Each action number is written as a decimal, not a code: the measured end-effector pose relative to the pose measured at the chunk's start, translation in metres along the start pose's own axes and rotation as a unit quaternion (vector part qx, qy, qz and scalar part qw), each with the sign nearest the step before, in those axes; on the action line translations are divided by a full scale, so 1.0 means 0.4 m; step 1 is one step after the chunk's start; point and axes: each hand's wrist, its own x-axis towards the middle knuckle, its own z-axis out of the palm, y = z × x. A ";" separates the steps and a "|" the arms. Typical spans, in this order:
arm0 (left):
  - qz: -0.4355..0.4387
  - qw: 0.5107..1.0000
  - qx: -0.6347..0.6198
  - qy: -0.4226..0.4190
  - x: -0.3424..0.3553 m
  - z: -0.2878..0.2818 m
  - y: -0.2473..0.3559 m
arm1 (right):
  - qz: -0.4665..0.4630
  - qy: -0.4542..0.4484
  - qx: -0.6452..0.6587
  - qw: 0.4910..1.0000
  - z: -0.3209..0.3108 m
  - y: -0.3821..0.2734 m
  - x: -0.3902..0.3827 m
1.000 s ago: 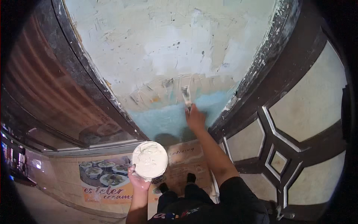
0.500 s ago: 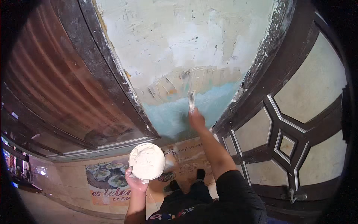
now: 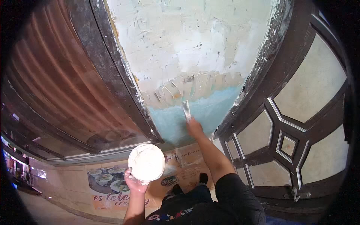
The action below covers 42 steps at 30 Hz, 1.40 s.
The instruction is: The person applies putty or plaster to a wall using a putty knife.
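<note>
My right hand (image 3: pixel 194 127) is closed round the handle of a putty knife (image 3: pixel 186 108), whose whitish blade lies at the wall (image 3: pixel 210 108) ahead of me. The blade is where fresh beige putty strokes (image 3: pixel 198 86) meet bare blue-green paint. Higher up, the wall is coated in patchy white and cream. Low on the left, my left hand (image 3: pixel 135 182) holds up a round tub (image 3: pixel 147 163) full of white putty, with the thumb at its rim. Putty smears show on the left fingers. The fingers under the tub are hidden.
Dark, paint-flecked frames edge the wall on both sides. A reddish curtain (image 3: pixel 56 86) shows behind glass at left. A brown panelled door (image 3: pixel 288 146) with a handle (image 3: pixel 295 194) stands at right. A printed banner (image 3: pixel 108 195) covers the floor around my feet.
My right hand and the putty knife have shifted slightly left and down along the wall. The left hand keeps holding the tub in nearly the same place. The view has tilted a little.
</note>
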 end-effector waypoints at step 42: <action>0.039 0.999 0.004 0.009 -0.029 -0.008 0.055 | -0.023 -0.046 -0.015 0.999 0.063 -0.083 -0.025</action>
